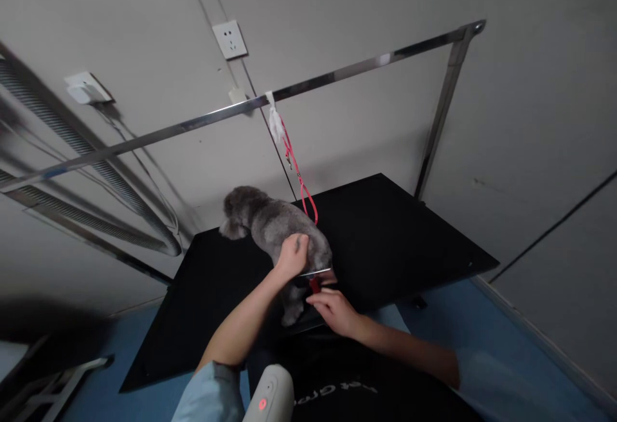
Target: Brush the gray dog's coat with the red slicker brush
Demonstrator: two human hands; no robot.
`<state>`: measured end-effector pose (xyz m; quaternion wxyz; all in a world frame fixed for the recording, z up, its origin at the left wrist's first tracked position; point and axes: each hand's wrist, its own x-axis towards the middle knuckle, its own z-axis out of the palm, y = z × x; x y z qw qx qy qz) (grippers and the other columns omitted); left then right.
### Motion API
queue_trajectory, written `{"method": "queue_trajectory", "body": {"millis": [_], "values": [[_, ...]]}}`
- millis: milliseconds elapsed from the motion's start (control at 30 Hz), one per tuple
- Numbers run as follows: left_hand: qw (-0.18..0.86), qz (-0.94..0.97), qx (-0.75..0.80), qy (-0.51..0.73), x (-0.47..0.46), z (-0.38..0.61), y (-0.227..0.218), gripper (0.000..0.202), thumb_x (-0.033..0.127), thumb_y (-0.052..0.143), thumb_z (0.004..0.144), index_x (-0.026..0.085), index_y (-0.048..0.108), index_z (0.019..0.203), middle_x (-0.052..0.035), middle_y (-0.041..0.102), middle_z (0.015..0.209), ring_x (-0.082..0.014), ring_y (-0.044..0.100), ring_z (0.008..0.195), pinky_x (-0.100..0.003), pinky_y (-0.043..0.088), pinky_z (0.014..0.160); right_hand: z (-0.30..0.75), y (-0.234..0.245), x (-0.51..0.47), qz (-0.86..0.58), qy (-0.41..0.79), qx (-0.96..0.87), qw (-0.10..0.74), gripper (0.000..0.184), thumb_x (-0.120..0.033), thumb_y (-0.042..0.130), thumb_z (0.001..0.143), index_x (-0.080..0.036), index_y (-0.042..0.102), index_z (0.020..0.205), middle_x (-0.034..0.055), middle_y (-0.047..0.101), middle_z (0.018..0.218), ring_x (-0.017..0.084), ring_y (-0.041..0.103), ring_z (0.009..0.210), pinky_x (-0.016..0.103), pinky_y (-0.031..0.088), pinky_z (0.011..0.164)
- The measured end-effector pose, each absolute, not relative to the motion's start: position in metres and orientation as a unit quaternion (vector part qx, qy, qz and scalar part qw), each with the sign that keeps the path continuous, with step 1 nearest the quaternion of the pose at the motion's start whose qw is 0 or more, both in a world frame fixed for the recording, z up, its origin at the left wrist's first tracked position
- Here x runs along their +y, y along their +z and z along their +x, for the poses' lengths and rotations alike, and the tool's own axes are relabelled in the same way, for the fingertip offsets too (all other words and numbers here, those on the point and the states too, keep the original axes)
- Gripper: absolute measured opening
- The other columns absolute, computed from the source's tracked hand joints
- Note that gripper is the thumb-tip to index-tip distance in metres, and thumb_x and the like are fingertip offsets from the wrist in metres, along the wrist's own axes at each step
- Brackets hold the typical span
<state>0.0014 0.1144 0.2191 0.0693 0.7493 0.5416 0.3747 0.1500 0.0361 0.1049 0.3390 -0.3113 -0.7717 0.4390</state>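
Note:
A grey, short-clipped dog (pixel 284 221) stands on the black table (pixel 385 242), its head toward the left and its rump toward me. My left hand (pixel 293 255) is closed against the dog's hindquarters; its fingertips are partly hidden. Just below and right of it, my right hand (pixel 335 311) grips the red handle of a slicker brush (pixel 315 284). The brush's flat head shows as a thin bright edge close to the dog's hind end. One hind leg (pixel 292 306) of the dog shows below my left wrist.
A metal bar frame (pixel 212 117) rises behind the table. From it a pink lead loop (pixel 308 197) hangs by a white tie (pixel 275 121). Grey ribbed hoses (pixel 130 194) run at left. A white rounded device (pixel 270 396) with a red light is in front of me.

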Motion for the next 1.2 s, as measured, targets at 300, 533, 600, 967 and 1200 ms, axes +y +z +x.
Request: {"method": "queue_trajectory", "body": {"millis": [300,533,600,967,1200], "values": [[0.242,0.583,0.491,0.601,0.104,-0.026,0.238,0.057,0.058,0.041,0.087,0.017,0.053,0.048,-0.0025,0.052,0.049,-0.0139,0.050,0.053,-0.026,0.040,0.055,0.131,0.102,0.040,-0.288,0.499,-0.754,0.315,0.022,-0.024,0.054,0.083,-0.017,0.073,0.093,0.0063,0.071,0.083,0.017,0.064,0.078,0.029,0.050,0.074],[0.221,0.583,0.443,0.644,0.082,-0.051,0.235,0.058,0.058,0.037,0.089,0.018,0.049,0.048,-0.0027,0.049,0.050,-0.0146,0.052,0.056,-0.028,0.043,0.060,0.136,0.102,0.041,-0.221,0.557,-0.763,0.244,0.025,-0.023,0.049,0.084,-0.017,0.070,0.098,0.0035,0.070,0.077,0.013,0.062,0.067,0.024,0.048,0.064],[0.206,0.537,0.429,0.696,0.078,-0.058,0.227,0.057,0.055,0.037,0.090,0.019,0.046,0.048,-0.0009,0.045,0.049,-0.0141,0.051,0.056,-0.029,0.044,0.062,0.133,0.092,0.039,-0.241,0.561,-0.760,0.224,0.026,-0.021,0.047,0.085,-0.016,0.067,0.101,0.0019,0.068,0.069,0.013,0.060,0.061,0.024,0.047,0.061],[0.178,0.468,0.465,0.730,0.052,-0.068,0.204,0.059,0.058,0.032,0.090,0.020,0.043,0.047,-0.0009,0.044,0.050,-0.0149,0.052,0.059,-0.034,0.047,0.077,0.068,0.034,0.051,-0.208,0.195,-0.956,0.070,0.049,-0.038,0.060,0.082,-0.012,0.057,0.123,0.0213,0.046,0.135,0.037,0.037,0.128,0.051,0.028,0.104],[0.172,0.468,0.454,0.738,0.035,-0.071,0.179,0.057,0.057,0.033,0.091,0.019,0.048,0.050,-0.0010,0.046,0.052,-0.0163,0.054,0.064,-0.036,0.046,0.084,0.067,0.004,0.068,-0.102,0.141,-0.983,0.065,0.033,-0.041,0.050,0.090,-0.014,0.068,0.092,0.0110,0.066,0.096,0.024,0.053,0.107,0.041,0.034,0.098]]}}
